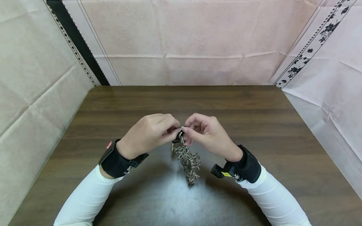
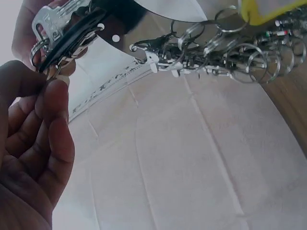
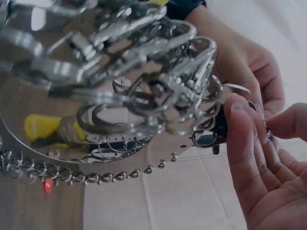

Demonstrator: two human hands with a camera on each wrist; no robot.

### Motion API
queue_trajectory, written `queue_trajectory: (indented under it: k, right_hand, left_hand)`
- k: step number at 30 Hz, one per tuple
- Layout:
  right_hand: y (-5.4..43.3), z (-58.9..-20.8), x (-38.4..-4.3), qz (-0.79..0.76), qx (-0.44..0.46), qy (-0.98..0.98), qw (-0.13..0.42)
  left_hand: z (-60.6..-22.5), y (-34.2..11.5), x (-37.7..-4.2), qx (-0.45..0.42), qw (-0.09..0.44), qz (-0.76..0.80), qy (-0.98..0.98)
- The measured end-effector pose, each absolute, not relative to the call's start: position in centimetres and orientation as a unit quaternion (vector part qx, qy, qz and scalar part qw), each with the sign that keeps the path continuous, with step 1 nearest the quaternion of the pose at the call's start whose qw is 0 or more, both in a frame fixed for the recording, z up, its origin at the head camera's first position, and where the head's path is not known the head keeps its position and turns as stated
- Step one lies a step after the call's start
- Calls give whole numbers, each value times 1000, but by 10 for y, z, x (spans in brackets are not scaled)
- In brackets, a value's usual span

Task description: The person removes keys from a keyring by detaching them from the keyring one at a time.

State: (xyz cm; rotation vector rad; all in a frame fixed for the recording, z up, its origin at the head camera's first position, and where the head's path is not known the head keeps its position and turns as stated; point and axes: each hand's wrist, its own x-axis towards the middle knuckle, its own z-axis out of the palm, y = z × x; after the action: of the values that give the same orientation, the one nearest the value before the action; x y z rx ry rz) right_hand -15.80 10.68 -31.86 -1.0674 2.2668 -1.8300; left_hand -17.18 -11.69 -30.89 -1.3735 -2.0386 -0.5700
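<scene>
In the head view, a bunch of silver key rings and clasps hangs below both hands, its lower end close over the table. A black piece sits at its top. My left hand pinches a small metal ring at this top end between thumb and forefinger. Opposite it, my right hand pinches the same end, thumb and forefinger meeting the left fingertips. A silver clasp shows by the fingers in the left wrist view. In the right wrist view, clasps and rings hang in front of a shiny curved plate.
A brown wooden table lies under the hands. Pale patterned cloth stands behind it and along both sides. Black bands with cameras are worn on both wrists, over white sleeves.
</scene>
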Motion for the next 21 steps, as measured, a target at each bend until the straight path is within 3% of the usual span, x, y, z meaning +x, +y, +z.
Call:
queue_trajectory:
  k: [11, 21]
  right_hand:
    - [108, -318, -156, -581, -347, 734, -61]
    - [110, -316, -157, -552, -333, 764, -38]
  left_hand:
    - [-313, -113, -173, -510, 366, -205, -751]
    - [-314, -111, -173, -498, 332, -249, -762]
